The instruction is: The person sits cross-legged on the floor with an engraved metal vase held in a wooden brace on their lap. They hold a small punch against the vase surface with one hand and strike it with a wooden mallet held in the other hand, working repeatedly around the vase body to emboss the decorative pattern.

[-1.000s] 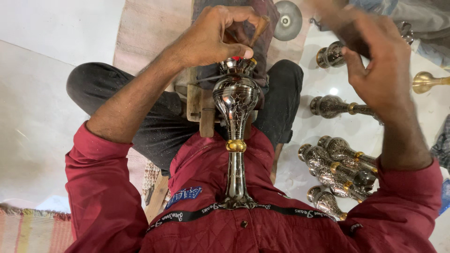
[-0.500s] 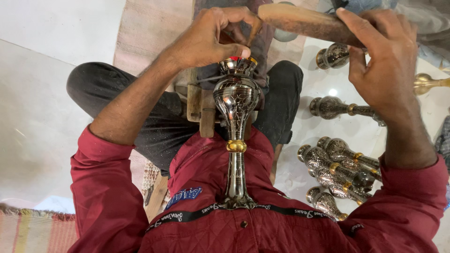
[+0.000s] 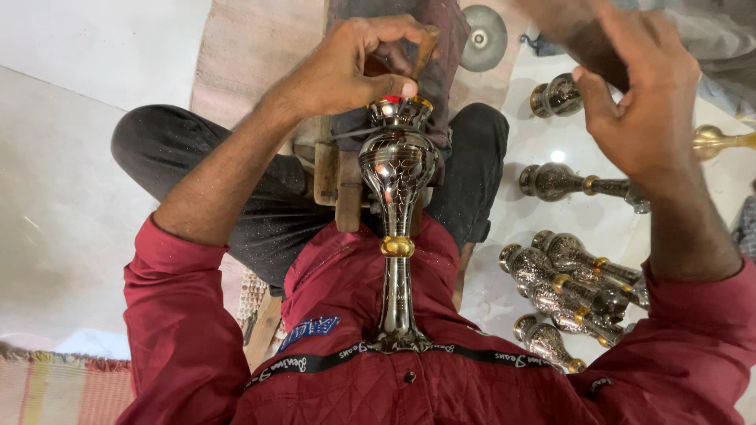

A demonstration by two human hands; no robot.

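Engraved metal vase [image 3: 398, 169] stands between my crossed legs, foot braced against my chest, mouth pointing away from me; a brass ring [image 3: 397, 246] circles its narrow stem, nearer me than the bulb. The bulb rests on a wooden block [image 3: 335, 177] in my lap.

My left hand [image 3: 358, 67] is at the far end of the vase, fingers pinched shut around a small slender tool [image 3: 428, 49] whose lower end meets the rim; thumb tip sits just above a red spot at the mouth. Cannot tell what the tool is, only that it is thin and brownish.

My right hand [image 3: 642, 106] is raised to the right of the vase and well apart from it, fingers curled around a dark handle [image 3: 587, 39] that runs up out of view; blurred, so the head of it cannot be told.

Right of the vase, on the white floor [image 3: 551, 142]: a cluster of finished engraved vases [image 3: 575, 291] lying on their sides near my right elbow, one more vase [image 3: 583, 185] lying alone beyond them, another [image 3: 555, 96] just beyond that, and a plain brass piece [image 3: 720, 142] at the right edge. A round metal disc [image 3: 483, 37] lies beyond the vase mouth
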